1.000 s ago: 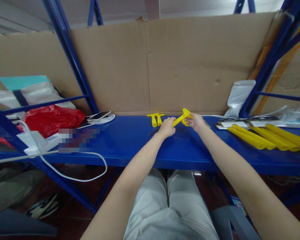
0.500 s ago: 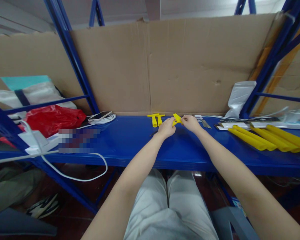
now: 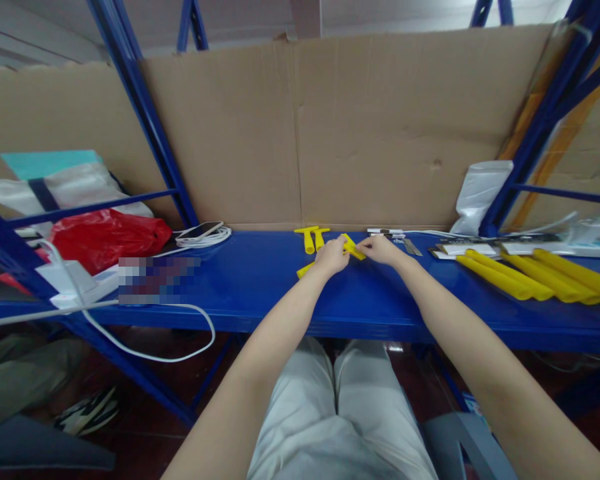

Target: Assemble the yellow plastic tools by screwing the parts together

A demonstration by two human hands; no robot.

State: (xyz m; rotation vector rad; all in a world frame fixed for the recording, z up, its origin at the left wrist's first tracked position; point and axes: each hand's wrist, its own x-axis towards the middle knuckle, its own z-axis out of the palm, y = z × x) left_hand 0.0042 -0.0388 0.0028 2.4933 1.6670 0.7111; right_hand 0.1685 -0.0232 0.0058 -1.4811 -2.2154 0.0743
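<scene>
Fingers of the left hand wrap a yellow tubular plastic handle, its long axis running from in front of two yellow T-shaped plastic pieces to their right, where the right hand bunches at the handle's head, its grip impossible to tell.

1. Crumpled red plastic bag, in front of a white fabric bag with a dark stripe.
2. Dark-screened smartphone, beside a coiled white cable.
3. Tall brown cardboard panel, standing along the blue metal table's back edge.
4. Pale plastic pouch, near the right-hand blue metal post.
5. Black-and-white shoe, below at left.
</scene>
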